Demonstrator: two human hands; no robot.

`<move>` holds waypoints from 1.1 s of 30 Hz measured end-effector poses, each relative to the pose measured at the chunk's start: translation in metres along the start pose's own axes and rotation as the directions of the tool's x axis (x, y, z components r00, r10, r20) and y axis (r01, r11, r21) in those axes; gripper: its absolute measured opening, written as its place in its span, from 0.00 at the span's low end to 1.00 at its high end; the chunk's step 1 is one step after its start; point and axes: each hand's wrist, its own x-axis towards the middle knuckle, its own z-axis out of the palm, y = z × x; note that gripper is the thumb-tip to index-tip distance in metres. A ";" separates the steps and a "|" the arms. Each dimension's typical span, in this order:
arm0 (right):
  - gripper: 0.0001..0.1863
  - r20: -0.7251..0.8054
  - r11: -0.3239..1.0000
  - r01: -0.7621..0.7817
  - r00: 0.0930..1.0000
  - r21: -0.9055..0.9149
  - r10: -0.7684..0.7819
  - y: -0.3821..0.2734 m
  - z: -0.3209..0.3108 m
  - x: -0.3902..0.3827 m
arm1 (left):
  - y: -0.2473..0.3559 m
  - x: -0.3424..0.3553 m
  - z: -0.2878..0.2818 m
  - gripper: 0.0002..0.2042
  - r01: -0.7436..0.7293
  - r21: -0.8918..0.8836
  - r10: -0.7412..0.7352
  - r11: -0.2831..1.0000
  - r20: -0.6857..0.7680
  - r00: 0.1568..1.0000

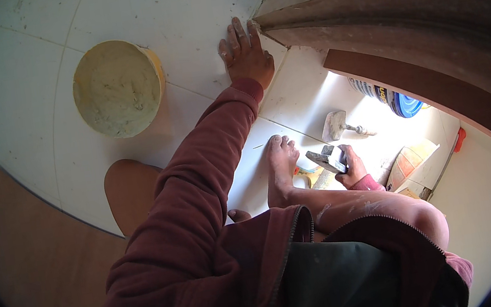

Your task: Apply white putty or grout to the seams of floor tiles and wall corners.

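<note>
1. We are resting our left hand (247, 57) palm-down on the white floor tiles (171, 11), fingers slightly spread and gripping nothing, just beside the brown frame (364, 12).
2. We are curling our right hand (354, 168) around a grey tool (326, 158), perhaps a small float; glare is making its shape hard to read.
3. We are holding it near a bare foot (282, 163) and a wide-bladed scraper (335, 126) lying on the tiles.
4. To our left, a yellow bucket (159, 67) is standing, holding pale paste (117, 90).
</note>
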 end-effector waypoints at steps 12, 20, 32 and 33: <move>0.35 0.034 1.000 -0.023 0.999 0.004 0.023 0.005 -0.001 0.000 | -0.010 0.004 0.004 0.33 -0.057 -0.011 0.056 0.998 -0.048 0.997; 0.35 0.023 1.000 0.006 1.000 0.007 -0.006 0.008 0.000 -0.002 | -0.029 0.019 0.001 0.29 -0.138 -0.072 0.133 0.988 -0.076 0.988; 0.35 0.022 1.000 0.010 1.000 0.004 -0.010 0.007 0.001 -0.004 | -0.069 0.055 -0.021 0.22 -0.387 -0.037 0.384 0.922 -0.065 0.921; 0.35 0.027 0.999 0.024 0.999 0.027 -0.025 0.007 0.002 -0.002 | -0.071 0.047 -0.019 0.23 -0.384 -0.056 0.380 0.922 -0.069 0.922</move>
